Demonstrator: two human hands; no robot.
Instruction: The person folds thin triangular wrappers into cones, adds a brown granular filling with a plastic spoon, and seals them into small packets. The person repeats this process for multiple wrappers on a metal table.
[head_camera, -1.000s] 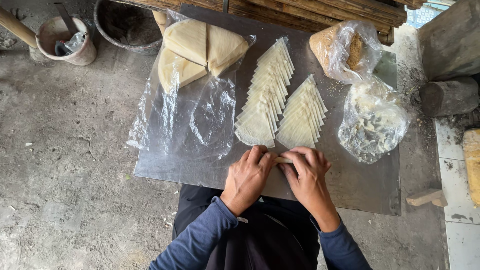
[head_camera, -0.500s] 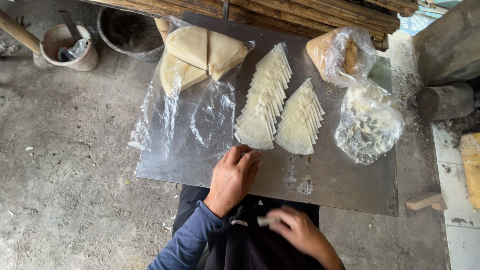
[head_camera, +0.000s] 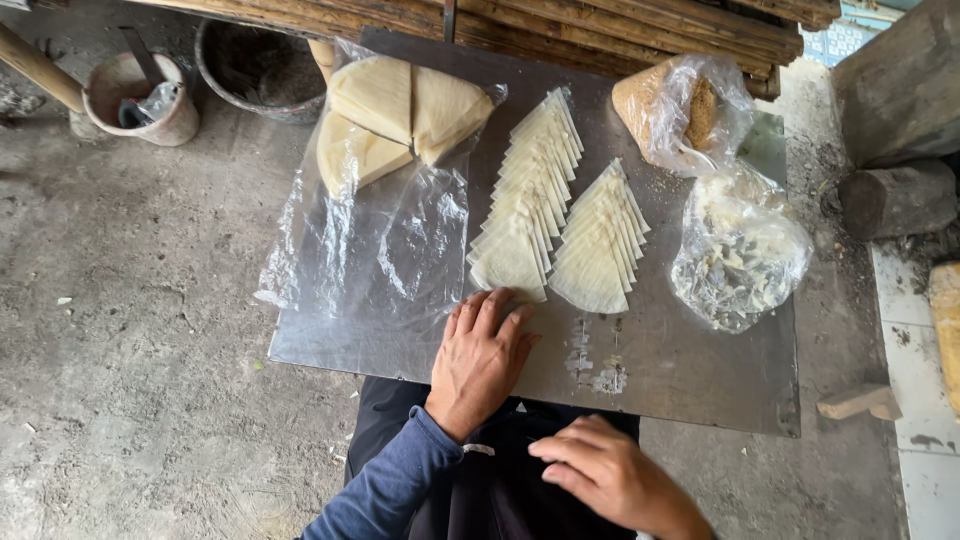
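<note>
Left hand (head_camera: 483, 352) lying flat on grey metal desk (head_camera: 690, 370), fingers spread, holding nothing, right hand (head_camera: 600, 472) hovering over lap, fingers loosely curled, empty

Two clear bags (head_camera: 740, 250), tray's right

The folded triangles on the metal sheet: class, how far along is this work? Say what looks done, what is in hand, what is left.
Done: two rows of folded triangles lie overlapped on the metal sheet. In hand: nothing; left hand rests flat beside the rows, right hand is at the lap. Left: quartered wrapper stacks under plastic, two filling bags.
</note>
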